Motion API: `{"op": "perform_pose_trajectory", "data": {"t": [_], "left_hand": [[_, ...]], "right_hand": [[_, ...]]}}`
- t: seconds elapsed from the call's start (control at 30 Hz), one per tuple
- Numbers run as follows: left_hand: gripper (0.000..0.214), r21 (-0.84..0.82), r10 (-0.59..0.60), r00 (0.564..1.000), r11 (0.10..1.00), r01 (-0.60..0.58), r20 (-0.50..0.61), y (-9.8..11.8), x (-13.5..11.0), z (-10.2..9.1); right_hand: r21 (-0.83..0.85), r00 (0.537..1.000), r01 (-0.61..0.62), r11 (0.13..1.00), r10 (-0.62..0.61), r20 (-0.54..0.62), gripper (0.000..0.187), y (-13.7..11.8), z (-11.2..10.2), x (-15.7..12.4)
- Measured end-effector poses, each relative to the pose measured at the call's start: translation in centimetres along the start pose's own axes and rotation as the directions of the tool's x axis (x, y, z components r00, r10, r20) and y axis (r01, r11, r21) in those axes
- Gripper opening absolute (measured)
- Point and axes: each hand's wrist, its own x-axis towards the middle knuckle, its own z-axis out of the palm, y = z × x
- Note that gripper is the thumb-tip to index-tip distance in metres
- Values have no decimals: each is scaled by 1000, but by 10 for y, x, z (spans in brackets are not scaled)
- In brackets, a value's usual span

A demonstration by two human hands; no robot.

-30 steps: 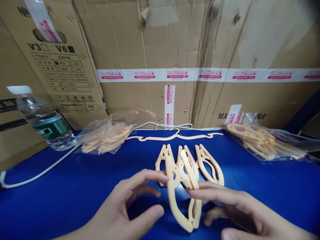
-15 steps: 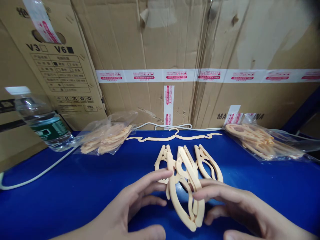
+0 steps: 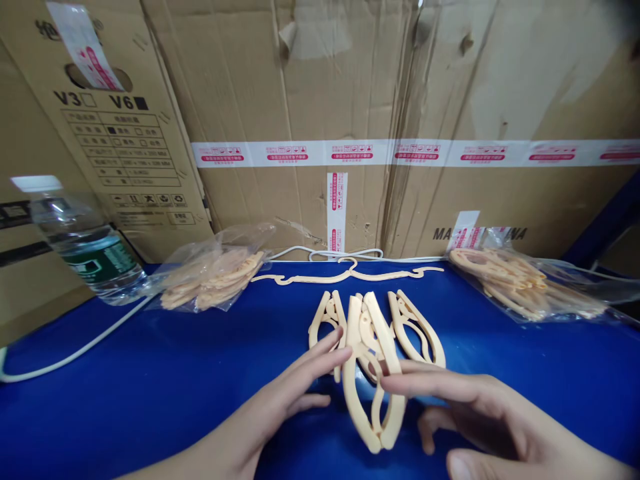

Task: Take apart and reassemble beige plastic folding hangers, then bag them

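A folded cream plastic hanger (image 3: 353,393) lies in front of me, its two arms meeting at the near end. The fingers of my left hand (image 3: 295,390) are stretched out, and a fingertip reaches its left arm. My right hand (image 3: 475,407) has its index finger across the hanger's right arm, with the thumb well apart. Both hands look open. Just behind are more folded hangers, one on the left (image 3: 320,327) and one on the right (image 3: 435,337), with another partly hidden in the middle. Farther back lies an unfolded hanger (image 3: 320,278).
Clear bags of hangers lie at the left (image 3: 215,277) and right (image 3: 530,287). A water bottle (image 3: 103,257) stands on the left beside a white cable (image 3: 75,357). Cardboard boxes (image 3: 300,100) wall off the back of the blue table (image 3: 200,380).
The front hanger has turned straighter and lies flatter, its near end shifted slightly left. My left hand's fingers have straightened and moved slightly forward; my right hand has stayed nearly in place.
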Motion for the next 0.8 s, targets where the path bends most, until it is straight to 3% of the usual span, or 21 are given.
{"op": "perform_pose_trajectory", "data": {"t": [0.27, 0.4, 0.6, 0.7, 0.8], "left_hand": [[55, 92, 66, 997, 994, -63, -32, -16, 4, 0], [51, 32, -49, 998, 998, 51, -47, -27, 6, 0], [47, -3, -113, 992, 994, 113, -50, -34, 10, 3], [48, -40, -87, 993, 996, 84, -79, -29, 9, 3], [49, -86, -17, 994, 996, 8, -108, -21, 6, 1]], "right_hand": [[47, 1000, 3, 999, -2, -24, 45, 2, 2, -1], [70, 998, 0, 998, 4, -62, 42, 3, 2, -1], [7, 1000, -18, 1000, 18, 7, 44, 5, -4, -3], [9, 1000, 4, 1000, -4, -26, 46, -1, -8, 0], [-12, 989, 34, 999, -35, -144, 44, -16, -24, 7]]}}
